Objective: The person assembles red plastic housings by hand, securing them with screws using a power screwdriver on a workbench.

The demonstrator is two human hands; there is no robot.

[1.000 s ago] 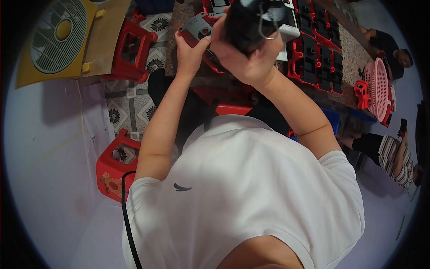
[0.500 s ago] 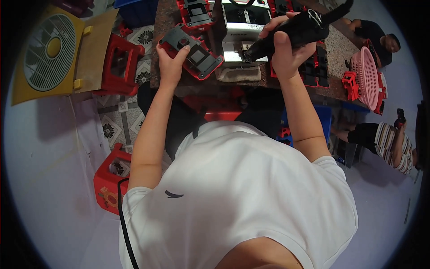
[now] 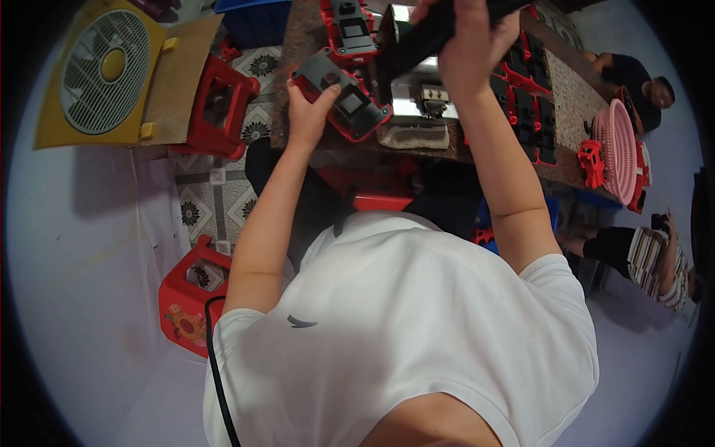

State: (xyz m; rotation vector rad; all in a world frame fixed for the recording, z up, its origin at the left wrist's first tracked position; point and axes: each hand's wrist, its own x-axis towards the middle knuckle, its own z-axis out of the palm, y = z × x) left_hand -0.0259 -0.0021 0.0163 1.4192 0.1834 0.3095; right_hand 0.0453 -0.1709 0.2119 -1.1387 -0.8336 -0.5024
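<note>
My left hand [image 3: 309, 119] grips a black-and-red plastic housing [image 3: 353, 112] by its near left side, thumb on top. The housing lies tilted at the table's near edge, its black face up with a square window. In my right hand [image 3: 471, 56] is a black electric screwdriver [image 3: 421, 45], held aslant with its front end pointing down and left. That end is over the right side of the housing; whether it touches is blurred. Just right of the housing stands a silver-white box-like screw feeder [image 3: 406, 104], partly covered by the screwdriver and my right hand.
Another black-and-red housing [image 3: 350, 30] lies farther back, and several more [image 3: 532, 112] are lined up at right. A beige pad [image 3: 414, 136] sits before the feeder. A pink basket [image 3: 614, 149] is at the table's right end. Two people are at far right; a yellow fan [image 3: 112, 65] stands left.
My right hand has swung the screwdriver from the feeder's front up and left toward the housing. My left hand still holds the housing. The whole view has shifted slightly.
</note>
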